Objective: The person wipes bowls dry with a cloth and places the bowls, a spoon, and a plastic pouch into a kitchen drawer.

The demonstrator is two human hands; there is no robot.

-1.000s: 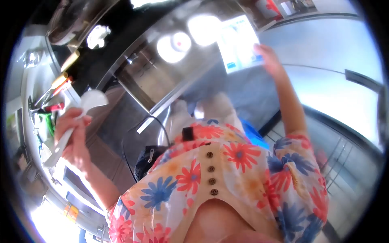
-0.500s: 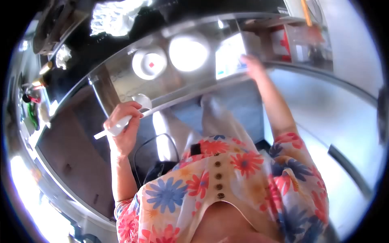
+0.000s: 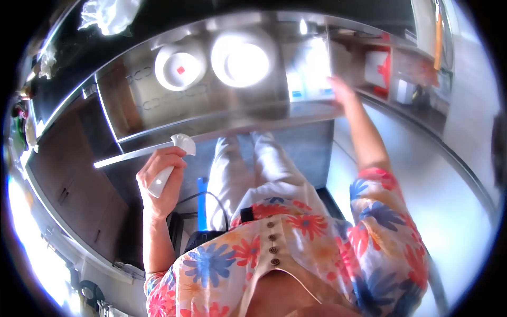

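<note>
My left hand is closed around a white spoon, which looks like a ceramic soup spoon. Its bowl end sticks out above my fingers and its handle shows below them. The hand is just in front of the pulled-out drawer. At the drawer's right front corner is my right hand, its fingers smeared by motion, so I cannot make out their grip. Inside the drawer are a white bowl with a small red square in it and a larger white dish or bowl, washed out by glare.
A white item with blue marks lies in the drawer's right part. Open shelving with red and white things is to the right. Crumpled clear plastic rests on the dark countertop. Brown cabinet fronts are on the left.
The view has shifted, showing more of the drawer's left part. My left hand keeps hold of the spoon, whose bowl end has turned. My right hand remains by the drawer's right corner.
</note>
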